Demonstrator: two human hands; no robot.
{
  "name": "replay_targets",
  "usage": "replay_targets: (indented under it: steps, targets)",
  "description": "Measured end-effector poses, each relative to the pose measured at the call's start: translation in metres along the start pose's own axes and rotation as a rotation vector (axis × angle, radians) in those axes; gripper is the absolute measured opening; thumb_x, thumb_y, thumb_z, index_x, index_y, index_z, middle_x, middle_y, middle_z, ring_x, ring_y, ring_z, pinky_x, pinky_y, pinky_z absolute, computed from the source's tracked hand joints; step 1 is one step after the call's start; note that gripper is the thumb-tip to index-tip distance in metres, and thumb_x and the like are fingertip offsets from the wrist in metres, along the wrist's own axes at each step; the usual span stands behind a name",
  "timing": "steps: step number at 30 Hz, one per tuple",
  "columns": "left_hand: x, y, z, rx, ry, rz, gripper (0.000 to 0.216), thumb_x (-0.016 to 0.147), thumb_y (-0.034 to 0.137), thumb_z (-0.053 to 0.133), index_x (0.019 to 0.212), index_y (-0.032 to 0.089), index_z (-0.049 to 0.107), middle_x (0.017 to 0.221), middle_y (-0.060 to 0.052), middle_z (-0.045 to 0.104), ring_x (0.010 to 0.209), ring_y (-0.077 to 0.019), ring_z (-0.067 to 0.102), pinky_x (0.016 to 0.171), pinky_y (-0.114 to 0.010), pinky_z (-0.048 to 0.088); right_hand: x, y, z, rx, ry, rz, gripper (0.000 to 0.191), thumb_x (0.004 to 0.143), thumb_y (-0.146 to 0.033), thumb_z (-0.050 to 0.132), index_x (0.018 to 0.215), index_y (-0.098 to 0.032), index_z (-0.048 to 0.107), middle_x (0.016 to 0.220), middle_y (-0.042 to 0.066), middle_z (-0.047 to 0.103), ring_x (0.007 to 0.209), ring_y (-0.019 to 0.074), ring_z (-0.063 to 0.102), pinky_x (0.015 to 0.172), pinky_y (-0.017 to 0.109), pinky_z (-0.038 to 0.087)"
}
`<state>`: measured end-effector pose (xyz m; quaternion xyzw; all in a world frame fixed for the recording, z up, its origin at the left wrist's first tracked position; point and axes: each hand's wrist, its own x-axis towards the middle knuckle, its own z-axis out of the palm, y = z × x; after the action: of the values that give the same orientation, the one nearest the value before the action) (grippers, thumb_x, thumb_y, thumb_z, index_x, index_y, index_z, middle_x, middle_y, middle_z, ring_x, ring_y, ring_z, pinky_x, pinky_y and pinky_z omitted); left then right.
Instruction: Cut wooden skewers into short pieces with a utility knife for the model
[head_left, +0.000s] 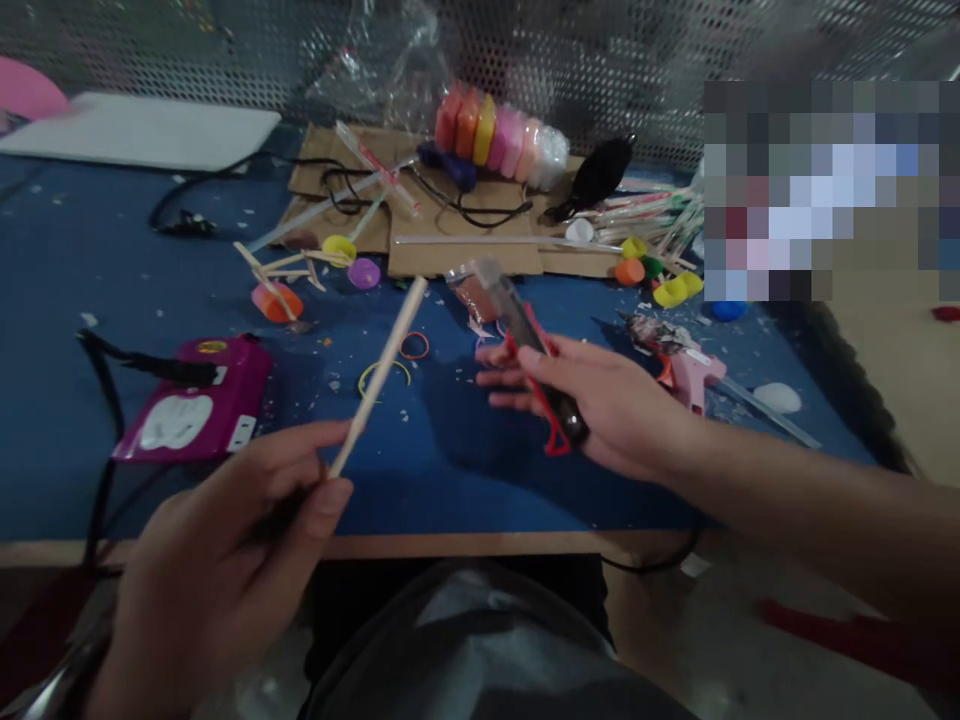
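Note:
In my left hand (217, 560) a thin pale wooden stick (386, 365) is pinched between thumb and fingers, tilted up and away to the right. My right hand (600, 395) grips a red-and-black cutter knife (529, 335), thumb on top and the other fingers partly extended beneath. Its far end is blurred, so the blade cannot be made out. The stick and the knife are apart, both above the blue tabletop (457, 490). Below the stick lie a yellow ring (364, 385) and a small orange ring (415, 346).
A magenta box with a cable (247, 385) sits at left. A pink glue gun (690, 375) lies right of my right hand. Behind are cardboard (465, 262), colored clay packs (491, 130), straws (645, 210) and small colored cups (281, 303). A white board (150, 130) lies back left.

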<state>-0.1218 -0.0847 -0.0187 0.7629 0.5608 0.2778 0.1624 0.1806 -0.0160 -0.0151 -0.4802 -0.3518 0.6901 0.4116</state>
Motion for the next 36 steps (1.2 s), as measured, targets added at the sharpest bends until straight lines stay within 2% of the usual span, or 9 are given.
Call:
replay_targets:
  steps: [6, 9, 13, 14, 16, 19, 22, 28, 36]
  targets:
    - [0.017, 0.001, -0.004, 0.067, -0.132, 0.364, 0.022, 0.111, 0.038, 0.059, 0.119, 0.03, 0.078, 0.096, 0.004, 0.083, 0.073, -0.0122, 0.078, 0.065, -0.02, 0.057, 0.018, -0.026, -0.016, -0.014, 0.156, -0.363, 0.008, 0.102, -0.025, 0.067, 0.099, -0.023, 0.075, 0.112, 0.004, 0.076, 0.105, 0.0191, 0.077, 0.1, 0.04, 0.064]
    - [0.022, 0.002, -0.003, 0.105, -0.105, 0.408, 0.023, 0.111, 0.035, 0.058, 0.111, 0.031, 0.081, 0.094, 0.004, 0.081, 0.069, -0.0121, 0.075, 0.063, -0.024, 0.055, -0.002, -0.027, -0.023, -0.044, 0.13, -0.371, 0.008, 0.102, -0.029, 0.068, 0.101, -0.023, 0.074, 0.106, 0.002, 0.072, 0.084, 0.0149, 0.073, 0.081, 0.033, 0.065]
    - [0.023, 0.001, 0.001, 0.151, -0.024, 0.419, 0.024, 0.111, 0.035, 0.059, 0.11, 0.027, 0.082, 0.098, 0.0, 0.08, 0.078, -0.0159, 0.076, 0.072, -0.03, 0.058, -0.041, -0.02, -0.034, -0.333, 0.11, -0.229, 0.024, 0.107, -0.038, 0.064, 0.124, -0.023, 0.072, 0.076, -0.004, 0.059, 0.061, 0.0127, 0.058, 0.053, 0.023, 0.048]
    - [0.023, 0.001, 0.003, 0.154, -0.011, 0.41, 0.023, 0.11, 0.034, 0.06, 0.11, 0.027, 0.082, 0.099, 0.0, 0.08, 0.08, -0.0168, 0.076, 0.075, -0.031, 0.059, -0.051, -0.017, -0.037, -0.491, 0.1, -0.183, 0.033, 0.108, -0.043, 0.062, 0.133, -0.024, 0.069, 0.077, -0.003, 0.061, 0.062, 0.0146, 0.06, 0.053, 0.025, 0.049]
    - [0.023, 0.001, 0.006, 0.141, 0.003, 0.378, 0.021, 0.109, 0.032, 0.062, 0.11, 0.028, 0.082, 0.1, 0.0, 0.079, 0.083, -0.0175, 0.075, 0.08, -0.033, 0.06, -0.07, -0.008, -0.043, -0.865, 0.092, -0.222, 0.046, 0.107, -0.043, 0.065, 0.15, -0.028, 0.062, 0.11, 0.006, 0.075, 0.094, 0.0224, 0.074, 0.074, 0.034, 0.062]
    - [0.022, 0.004, 0.012, 0.127, 0.043, 0.348, 0.015, 0.107, 0.026, 0.065, 0.109, 0.027, 0.08, 0.101, 0.0, 0.076, 0.084, -0.0166, 0.072, 0.084, -0.034, 0.058, -0.094, 0.009, -0.044, -1.168, 0.108, -0.41, 0.055, 0.11, -0.032, 0.059, 0.163, -0.038, 0.046, 0.157, 0.007, 0.062, 0.14, 0.027, 0.064, 0.115, 0.048, 0.057]
    - [0.018, 0.01, 0.018, 0.137, 0.067, 0.365, 0.013, 0.107, 0.02, 0.067, 0.114, 0.026, 0.076, 0.102, 0.0, 0.072, 0.085, -0.0158, 0.068, 0.084, -0.034, 0.056, -0.111, 0.029, -0.034, -1.257, 0.143, -0.464, 0.049, 0.112, -0.024, 0.053, 0.159, -0.038, 0.052, 0.149, 0.007, 0.063, 0.134, 0.0222, 0.068, 0.113, 0.042, 0.06]
    - [0.009, 0.015, 0.028, 0.16, 0.029, 0.415, 0.008, 0.106, 0.018, 0.069, 0.11, 0.022, 0.075, 0.099, -0.002, 0.071, 0.088, -0.0182, 0.067, 0.087, -0.04, 0.054, -0.126, 0.06, -0.005, -1.385, 0.203, -0.563, 0.057, 0.105, -0.01, 0.049, 0.161, -0.019, 0.054, 0.142, 0.019, 0.06, 0.121, 0.0274, 0.073, 0.094, 0.043, 0.07]
    - [0.008, 0.018, 0.03, 0.133, -0.015, 0.438, 0.005, 0.105, 0.019, 0.069, 0.107, 0.019, 0.073, 0.098, -0.003, 0.067, 0.088, -0.0184, 0.062, 0.085, -0.039, 0.053, -0.131, 0.067, 0.008, -1.471, 0.205, -0.622, 0.057, 0.1, -0.005, 0.051, 0.157, -0.003, 0.057, 0.132, 0.023, 0.064, 0.114, 0.0299, 0.07, 0.093, 0.045, 0.07]
